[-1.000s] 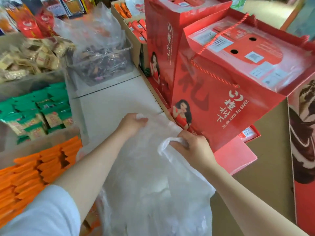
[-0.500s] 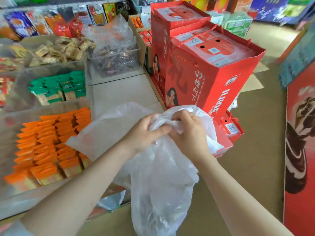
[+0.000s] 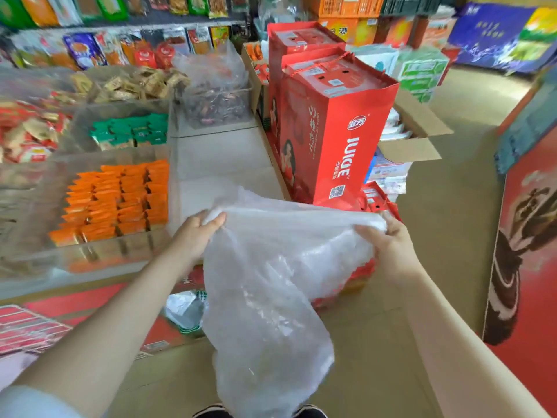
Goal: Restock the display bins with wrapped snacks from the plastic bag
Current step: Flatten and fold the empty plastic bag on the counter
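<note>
A large clear plastic bag (image 3: 271, 291) hangs limp in front of me, stretched by its top edge between both hands; no snacks show inside it. My left hand (image 3: 196, 233) grips the left part of that edge. My right hand (image 3: 388, 245) grips the right part. Beyond the left hand, clear display bins hold wrapped snacks: orange packs (image 3: 120, 200) nearest, green packs (image 3: 132, 131) behind, tan packs (image 3: 135, 82) further back. A far bin (image 3: 217, 107) holds dark wrapped snacks inside another clear bag. A bare white bin space (image 3: 220, 158) lies between them and me.
Tall red juice gift boxes (image 3: 331, 125) stand right of the bins. An open cardboard carton (image 3: 413, 137) sits behind them. Red flat packs (image 3: 60, 321) lie low at left. Tan floor (image 3: 446, 236) stretches right, edged by a red printed board (image 3: 530, 267). Shelves of packets line the back.
Both hands were bunched together on the bag half a second ago; they have spread apart, stretching its top edge wide. The bag has come off the white bin surface and hangs lower.
</note>
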The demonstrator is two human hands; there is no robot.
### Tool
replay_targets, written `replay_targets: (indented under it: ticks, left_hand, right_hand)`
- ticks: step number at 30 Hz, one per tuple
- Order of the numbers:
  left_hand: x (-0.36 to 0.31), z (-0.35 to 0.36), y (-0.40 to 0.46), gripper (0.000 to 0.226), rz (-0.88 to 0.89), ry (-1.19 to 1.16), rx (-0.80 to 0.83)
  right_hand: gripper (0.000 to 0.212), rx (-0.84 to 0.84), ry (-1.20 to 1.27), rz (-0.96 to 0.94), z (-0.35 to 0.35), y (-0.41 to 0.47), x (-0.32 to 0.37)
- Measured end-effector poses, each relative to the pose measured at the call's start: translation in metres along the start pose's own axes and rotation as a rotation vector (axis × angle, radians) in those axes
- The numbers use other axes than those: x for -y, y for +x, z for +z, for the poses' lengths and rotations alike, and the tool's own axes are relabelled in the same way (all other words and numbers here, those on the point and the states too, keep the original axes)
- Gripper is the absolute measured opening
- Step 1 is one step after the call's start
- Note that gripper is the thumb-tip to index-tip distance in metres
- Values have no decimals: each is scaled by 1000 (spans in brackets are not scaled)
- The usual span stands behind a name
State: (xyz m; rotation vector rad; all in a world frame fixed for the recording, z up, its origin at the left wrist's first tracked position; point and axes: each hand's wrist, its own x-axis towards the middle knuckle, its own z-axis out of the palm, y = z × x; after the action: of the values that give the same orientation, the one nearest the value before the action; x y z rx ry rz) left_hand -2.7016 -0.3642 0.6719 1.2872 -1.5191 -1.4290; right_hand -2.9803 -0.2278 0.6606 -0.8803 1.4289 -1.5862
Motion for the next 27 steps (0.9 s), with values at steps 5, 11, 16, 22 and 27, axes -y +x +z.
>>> replay_targets:
  ticks: [5,11,16,22,27]
  left_hand:
    - [13,-9,-12,15,3,2,-51]
    - [27,-25,-2,11,-47,100,-99]
    - [29,-30,34,25,-209,-143,-276]
    - [18,-52,94,11,-157,-194,-223]
    - [14,-79,177,17,-166,-184,-209]
  right_hand:
    - [32,-203,-45,-42,21,7,6]
    - [21,-441,-633,-99,32,36,-3]
    - [11,46,-36,163,58,54,7]
    - [8,-103,-272,118,96,118,3]
    - [32,-365,-580,154,135,214,6]
